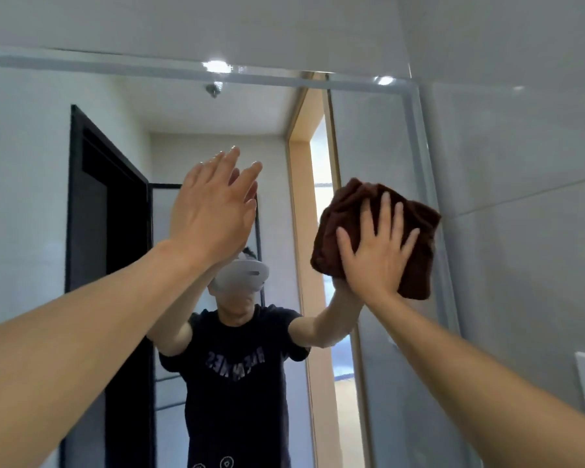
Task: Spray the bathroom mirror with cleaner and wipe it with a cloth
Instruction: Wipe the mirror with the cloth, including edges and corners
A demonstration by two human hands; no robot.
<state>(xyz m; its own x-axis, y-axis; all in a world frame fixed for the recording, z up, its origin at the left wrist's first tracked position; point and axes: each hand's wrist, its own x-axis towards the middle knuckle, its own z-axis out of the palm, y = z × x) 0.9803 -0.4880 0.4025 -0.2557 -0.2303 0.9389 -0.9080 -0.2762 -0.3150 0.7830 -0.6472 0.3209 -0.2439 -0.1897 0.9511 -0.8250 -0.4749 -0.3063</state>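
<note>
We are finding only one piece of lettering, and it is showing in the mirror (31,197): a line of pale capital letters is arching across the chest of the dark T-shirt (240,376) on the reflected person. The letters are appearing reversed by the reflection and blurred, and a fold is hiding the middle ones, so we are not making out a whole word. Low on the same shirt, small pale round emblems are showing at the bottom edge, too small for us to be reading. We are seeing no other text, number or label.
</note>
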